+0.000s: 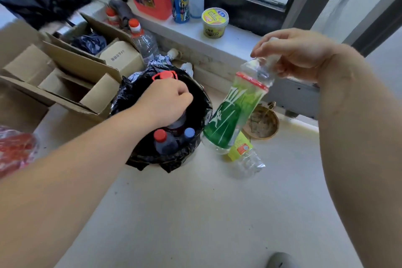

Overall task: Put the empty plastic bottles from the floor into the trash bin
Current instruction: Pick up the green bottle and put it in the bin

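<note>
A trash bin lined with a black bag (202,102) stands on the floor. My left hand (167,100) is over its mouth, closed on the top of a dark bottle (178,123) that is inside the bin. A red-capped bottle (162,142) and a blue-capped bottle (188,133) stand beside it in the bin. My right hand (298,54) holds a green-labelled plastic bottle (232,115) by its neck, hanging tilted in the air just right of the bin. A clear bottle with a yellow label (244,152) lies on the floor under it.
Open cardboard boxes (71,76) stand left of the bin, with a red-capped clear bottle (144,41) behind. The windowsill (217,35) carries a red jug, spray bottles and a yellow tub. A round floor drain (263,124) lies right of the bin. A red bag (15,150) is at far left.
</note>
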